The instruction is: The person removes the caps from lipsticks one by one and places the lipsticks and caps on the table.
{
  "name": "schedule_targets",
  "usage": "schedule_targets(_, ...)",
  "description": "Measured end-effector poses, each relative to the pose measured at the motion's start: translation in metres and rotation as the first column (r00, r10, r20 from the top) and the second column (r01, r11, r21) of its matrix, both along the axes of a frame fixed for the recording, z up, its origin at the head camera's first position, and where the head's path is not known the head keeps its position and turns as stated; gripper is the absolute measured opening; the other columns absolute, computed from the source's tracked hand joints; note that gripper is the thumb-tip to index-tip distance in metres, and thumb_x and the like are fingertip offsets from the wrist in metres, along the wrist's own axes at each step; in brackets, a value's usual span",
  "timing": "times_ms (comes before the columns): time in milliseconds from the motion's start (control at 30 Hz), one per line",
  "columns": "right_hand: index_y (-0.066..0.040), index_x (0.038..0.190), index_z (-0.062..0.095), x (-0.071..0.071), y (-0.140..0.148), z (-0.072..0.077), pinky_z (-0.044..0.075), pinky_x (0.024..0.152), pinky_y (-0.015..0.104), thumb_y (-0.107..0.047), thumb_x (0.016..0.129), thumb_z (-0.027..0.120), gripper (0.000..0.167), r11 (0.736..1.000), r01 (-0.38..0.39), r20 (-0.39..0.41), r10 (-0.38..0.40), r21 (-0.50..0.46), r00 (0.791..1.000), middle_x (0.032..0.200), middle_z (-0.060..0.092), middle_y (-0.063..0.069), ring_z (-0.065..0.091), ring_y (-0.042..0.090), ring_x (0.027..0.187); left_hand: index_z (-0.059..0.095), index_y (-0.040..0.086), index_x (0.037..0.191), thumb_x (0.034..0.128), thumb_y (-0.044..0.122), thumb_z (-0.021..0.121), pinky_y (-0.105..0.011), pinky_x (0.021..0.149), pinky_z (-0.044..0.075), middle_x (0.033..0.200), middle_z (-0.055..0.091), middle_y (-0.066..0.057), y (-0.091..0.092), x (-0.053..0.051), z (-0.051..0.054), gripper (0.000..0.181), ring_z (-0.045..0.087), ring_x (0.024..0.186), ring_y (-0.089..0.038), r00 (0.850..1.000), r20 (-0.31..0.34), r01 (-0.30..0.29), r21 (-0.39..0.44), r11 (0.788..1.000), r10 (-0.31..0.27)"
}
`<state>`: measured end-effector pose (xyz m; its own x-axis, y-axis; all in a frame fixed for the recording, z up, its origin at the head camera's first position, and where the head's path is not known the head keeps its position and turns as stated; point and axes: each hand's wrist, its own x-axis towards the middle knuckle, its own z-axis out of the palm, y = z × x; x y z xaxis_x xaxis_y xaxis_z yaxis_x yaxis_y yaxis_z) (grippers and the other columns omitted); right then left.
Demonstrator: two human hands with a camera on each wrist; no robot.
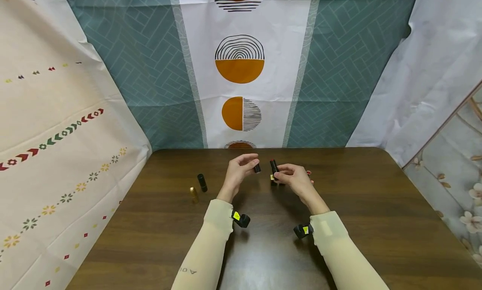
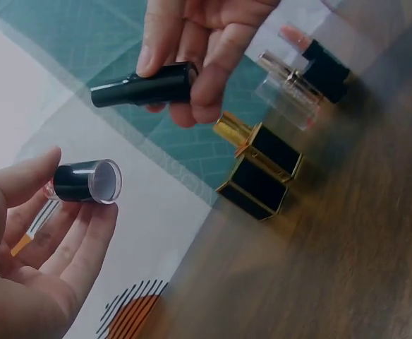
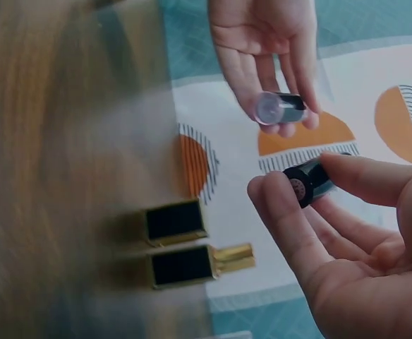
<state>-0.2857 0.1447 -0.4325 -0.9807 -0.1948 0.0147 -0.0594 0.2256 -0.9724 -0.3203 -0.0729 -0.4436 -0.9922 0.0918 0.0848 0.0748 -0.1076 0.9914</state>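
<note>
My left hand [image 1: 240,170] pinches a short black lipstick cap [image 2: 84,182] with a clear rim, its open end turned towards the right hand. In my right hand [image 1: 295,180] is a slim black lipstick [image 1: 274,168], gripped between thumb and fingers, with a red tip pointing up in the head view. Cap and lipstick are apart, held above the table. Close by the right hand stand a black-and-gold lipstick base [image 3: 183,267] with a gold tube and, beside it, its matching square cap [image 3: 176,222].
Left of the hands, a black tube [image 1: 202,183] and a gold bullet-shaped tube [image 1: 193,194] stand on the brown wooden table [image 1: 150,239]. Behind the right hand are a pink-tipped dark lipstick [image 2: 324,69] and a clear cap [image 2: 287,101]. A patterned curtain [image 1: 241,14] hangs beyond the table.
</note>
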Motion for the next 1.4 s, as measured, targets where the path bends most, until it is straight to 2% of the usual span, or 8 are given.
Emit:
schedule_targets(233, 0.009, 0.143, 0.054, 0.002, 0.01, 0.001, 0.051, 0.102, 0.057, -0.006, 0.104, 0.064, 0.044, 0.999, -0.029, -0.019, 0.029, 0.014, 0.999, 0.125, 0.067, 0.029, 0.07, 0.045, 0.109, 0.075, 0.007, 0.124, 0.099, 0.021, 0.075, -0.056, 0.105, 0.049, 0.116, 0.074, -0.007, 0.014, 0.01, -0.006, 0.028, 0.067, 0.105, -0.017, 0.999, -0.035, 0.017, -0.105, 0.994, -0.02)
schedule_targets(367, 0.01, 0.14, 0.056, 0.003, 0.014, -0.001, 0.053, 0.099, 0.057, -0.005, 0.103, 0.064, 0.041, 0.999, -0.035, -0.018, 0.035, 0.016, 0.999, 0.123, 0.068, 0.029, 0.07, 0.044, 0.106, 0.075, 0.006, 0.123, 0.0988, 0.019, 0.075, -0.059, 0.102, 0.049, 0.114, 0.075, -0.008, 0.02, 0.016, -0.007, 0.027, 0.068, 0.102, -0.017, 0.998, -0.047, 0.023, -0.114, 0.993, -0.029)
schedule_targets(567, 0.009, 0.135, 0.059, 0.004, 0.016, 0.001, 0.058, 0.086, 0.053, -0.008, 0.101, 0.069, 0.039, 0.994, -0.012, -0.052, 0.018, 0.111, 0.998, 0.115, 0.071, 0.025, 0.07, 0.041, 0.092, 0.074, 0.003, 0.125, 0.0991, 0.017, 0.074, -0.051, 0.1, 0.053, 0.114, 0.074, -0.008, 0.026, 0.021, -0.008, 0.029, 0.067, 0.105, -0.017, 0.997, -0.048, 0.061, -0.126, 0.99, -0.067)
schedule_targets(667, 0.009, 0.132, 0.061, 0.004, 0.018, 0.002, 0.058, 0.086, 0.051, -0.007, 0.1, 0.07, 0.037, 0.992, -0.003, -0.069, 0.012, 0.128, 0.998, 0.115, 0.071, 0.025, 0.07, 0.039, 0.094, 0.073, 0.004, 0.126, 0.0996, 0.016, 0.073, -0.049, 0.1, 0.054, 0.117, 0.074, -0.01, 0.029, 0.023, -0.009, 0.029, 0.068, 0.109, -0.019, 0.993, -0.053, 0.095, -0.15, 0.984, -0.104)
schedule_targets(800, 0.009, 0.13, 0.062, 0.003, 0.022, 0.002, 0.058, 0.088, 0.05, -0.007, 0.099, 0.071, 0.036, 0.99, 0.001, -0.073, 0.009, 0.138, 0.997, 0.118, 0.071, 0.025, 0.07, 0.039, 0.099, 0.074, 0.006, 0.127, 0.0997, 0.017, 0.073, -0.044, 0.097, 0.056, 0.119, 0.073, -0.01, 0.032, 0.024, -0.012, 0.029, 0.068, 0.109, -0.022, 0.99, -0.067, 0.109, -0.203, 0.973, -0.125)
schedule_targets(1067, 0.004, 0.123, 0.065, 0.004, 0.027, -0.002, 0.053, 0.085, 0.045, -0.009, 0.096, 0.073, 0.031, 0.97, 0.029, -0.082, -0.009, 0.243, 0.997, 0.111, 0.074, 0.019, 0.07, 0.028, 0.095, 0.077, 0.009, 0.121, 0.0978, 0.017, 0.075, -0.033, 0.086, 0.055, 0.113, 0.076, -0.004, 0.038, 0.024, -0.014, 0.025, 0.068, 0.101, -0.016, 0.988, -0.095, 0.086, -0.297, 0.951, -0.119)
schedule_targets(1300, 0.003, 0.121, 0.065, 0.003, 0.028, 0.001, 0.054, 0.079, 0.043, -0.009, 0.096, 0.073, 0.029, 0.954, -0.007, -0.052, 0.023, 0.299, 0.998, 0.104, 0.074, 0.015, 0.072, 0.035, 0.095, 0.079, 0.012, 0.117, 0.0961, 0.016, 0.077, -0.032, 0.085, 0.057, 0.11, 0.078, -0.001, 0.04, 0.022, -0.017, 0.021, 0.071, 0.098, -0.014, 0.985, -0.123, 0.068, -0.38, 0.922, -0.123)
schedule_targets(1400, 0.004, 0.121, 0.065, 0.002, 0.026, 0.001, 0.057, 0.08, 0.047, -0.007, 0.096, 0.073, 0.029, 0.954, -0.029, -0.043, 0.044, 0.298, 0.998, 0.104, 0.074, 0.017, 0.072, 0.038, 0.095, 0.079, 0.013, 0.117, 0.095, 0.015, 0.079, -0.033, 0.087, 0.057, 0.11, 0.078, 0.0, 0.04, 0.022, -0.017, 0.022, 0.071, 0.1, -0.016, 0.985, -0.129, 0.048, -0.439, 0.897, -0.116)
